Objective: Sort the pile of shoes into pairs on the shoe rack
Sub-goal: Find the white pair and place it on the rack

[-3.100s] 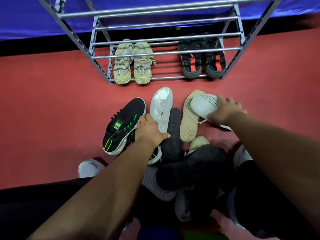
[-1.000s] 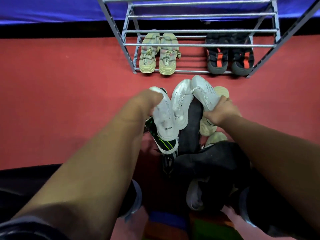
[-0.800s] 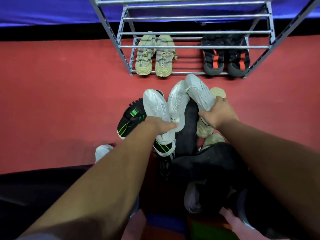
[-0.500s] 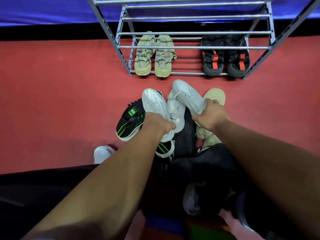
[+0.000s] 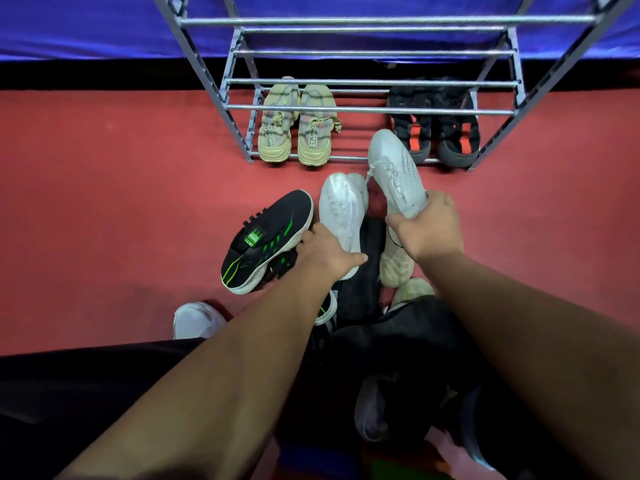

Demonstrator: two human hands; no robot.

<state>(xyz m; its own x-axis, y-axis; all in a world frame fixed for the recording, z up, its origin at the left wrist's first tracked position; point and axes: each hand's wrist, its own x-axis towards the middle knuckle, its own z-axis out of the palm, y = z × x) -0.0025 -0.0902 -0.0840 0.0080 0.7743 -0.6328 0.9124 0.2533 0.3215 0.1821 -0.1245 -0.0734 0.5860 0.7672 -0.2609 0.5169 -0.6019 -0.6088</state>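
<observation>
The left hand grasps a white sneaker at its heel end, fingers curled round it, with the toe pointing towards the shoe rack. The right hand clasps a second white sneaker by the heel too; this one is tilted, laces up, and its toe reaches in front of the rack's lowest rail. The two white sneakers sit side by side, close but apart. On the rack's bottom shelf a beige pair stands at the left and a black pair with orange stripes at the right, toes facing the person. The rest of the pile lies on the red floor in front of the rack: a black sneaker with green stripes just beside the left hand, a beige shoe below the right hand, and dark shoes between the forearms, too shadowed to tell apart. A blue cloth hangs behind the rack.
</observation>
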